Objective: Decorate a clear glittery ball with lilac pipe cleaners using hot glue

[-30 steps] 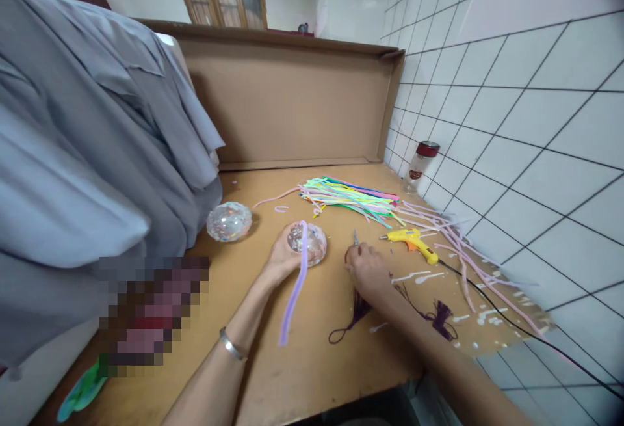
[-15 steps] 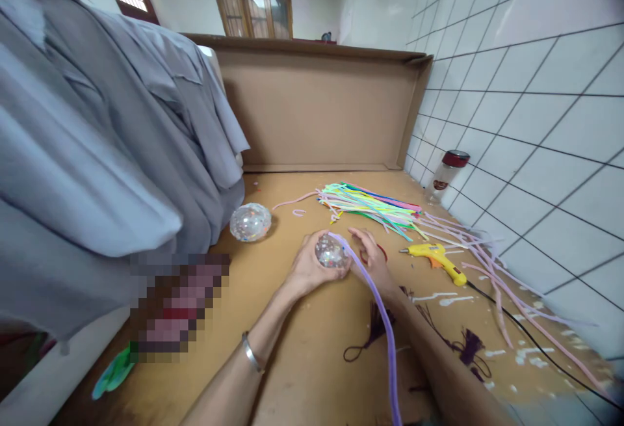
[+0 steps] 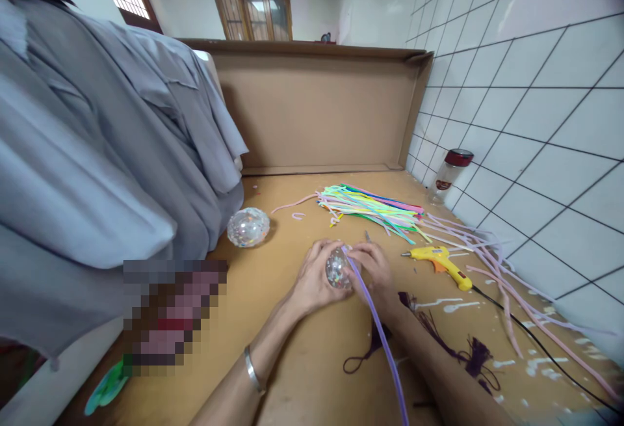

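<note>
Beyond hands [image 3: 314,278] [image 3: 374,271] with ball [image 3: 336,270] and purple strip [image 3: 377,322] — jar label [image 3: 443,185], illegible.

Place: small handicraft workspace, indoors. Evidence: the desk [image 3: 309,367] bore a yellow glue gun [image 3: 439,258], bundled coloured pipe cleaners [image 3: 368,211], dark tassels [image 3: 478,356] and white streaks [image 3: 461,307]; white tiled wall [image 3: 529,110] and wood-framed window [image 3: 260,15] stood beyond.

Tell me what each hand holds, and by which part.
The left hand holds the clear ball by its side; the right hand is at the purple strip near its upper end, grip unclear.
</note>
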Demonstrator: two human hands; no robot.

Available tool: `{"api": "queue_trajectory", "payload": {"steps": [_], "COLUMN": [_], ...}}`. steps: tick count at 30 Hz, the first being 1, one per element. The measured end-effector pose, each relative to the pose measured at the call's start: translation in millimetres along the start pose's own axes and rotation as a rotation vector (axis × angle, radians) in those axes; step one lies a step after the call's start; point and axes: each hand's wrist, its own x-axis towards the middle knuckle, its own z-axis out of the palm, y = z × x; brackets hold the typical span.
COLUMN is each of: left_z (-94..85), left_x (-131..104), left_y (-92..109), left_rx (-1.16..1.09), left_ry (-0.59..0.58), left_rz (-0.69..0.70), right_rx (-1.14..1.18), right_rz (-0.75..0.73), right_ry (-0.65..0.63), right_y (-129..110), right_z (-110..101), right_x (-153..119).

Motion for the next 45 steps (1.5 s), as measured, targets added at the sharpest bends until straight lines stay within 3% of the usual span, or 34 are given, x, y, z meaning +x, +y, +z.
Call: {"api": "queue_trajectory", "payload": {"steps": [5,18,26,38,45], "left_z": [0.5,-0.3,-3.4,-5.8,-7.7], "left_x": [-1,-2,1,1,3], "left_y": [0,0,3,1,-1], "left_rx": [0.054,0.118,0.108,0.076,0.064], "left_ry": [-0.018,-0.019,-0.039,-0.047,-0.028], "left_rz": [-0.001,0.012,0.027,0.072,0.106], "right_rx": [0.002,-0.033,-0.012,0.015,0.028], "right_rz": [-0.084,-0.154,-0.127,-0.041,0.005], "right_ry": [0.084,0.144,0.188,0.176,0.043], "right_y": [1,9,5,10,1], "right_z": [6,11,12,16,14], "right_x": [-2,-3,-1,-3,-2]}}
